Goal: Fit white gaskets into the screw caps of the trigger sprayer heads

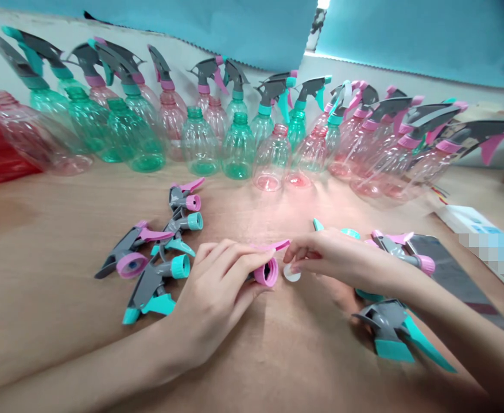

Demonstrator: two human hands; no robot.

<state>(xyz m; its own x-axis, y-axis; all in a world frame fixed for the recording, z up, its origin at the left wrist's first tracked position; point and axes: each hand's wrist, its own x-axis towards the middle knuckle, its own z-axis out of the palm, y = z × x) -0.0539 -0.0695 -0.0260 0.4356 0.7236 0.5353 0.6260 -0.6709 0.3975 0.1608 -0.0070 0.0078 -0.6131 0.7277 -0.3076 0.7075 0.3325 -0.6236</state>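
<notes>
My left hand (220, 287) is closed around a spray trigger head (268, 272), whose pink collar faces right with its dark opening showing. Most of its grey body is hidden under my fingers. Just right of that collar, my right hand (316, 252) pinches a small white disc (292, 273) between thumb and fingertips. The disc and the collar are a short gap apart. Left of my left hand lie several loose spray heads, among them a teal one (157, 287) and a pink one (132, 252). Beside my right forearm rests another teal spray head (387, 327).
Along the back stand several clear green bottles (239, 149) and pink bottles (273, 158), some open-necked, others topped with spray heads. A red bag (2, 152) is at far left. Near the right edge are a dark flat phone-like slab (445, 269) and a white box (471, 223).
</notes>
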